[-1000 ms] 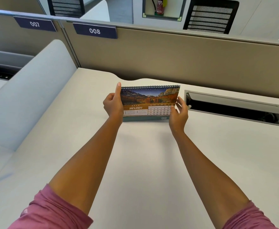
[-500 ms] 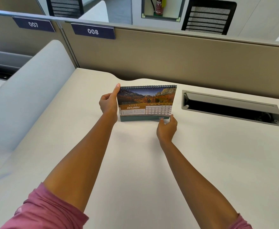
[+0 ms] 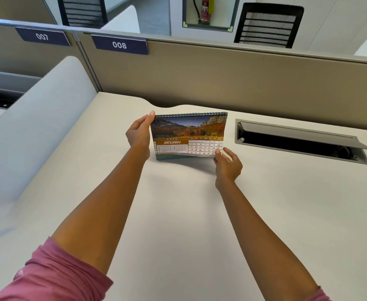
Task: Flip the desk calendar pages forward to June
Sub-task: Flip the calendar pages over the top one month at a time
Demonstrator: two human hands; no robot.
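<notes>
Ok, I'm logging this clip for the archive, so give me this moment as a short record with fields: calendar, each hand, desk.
calendar: desk calendar upright on the white desk, front page reads JANUARY
left hand: left hand holds the calendar's left edge, near the top corner
right hand: right hand pinches the front page's lower right corner
desk extras: open cable hatch to the calendar's right
progress: still far from June
</notes>
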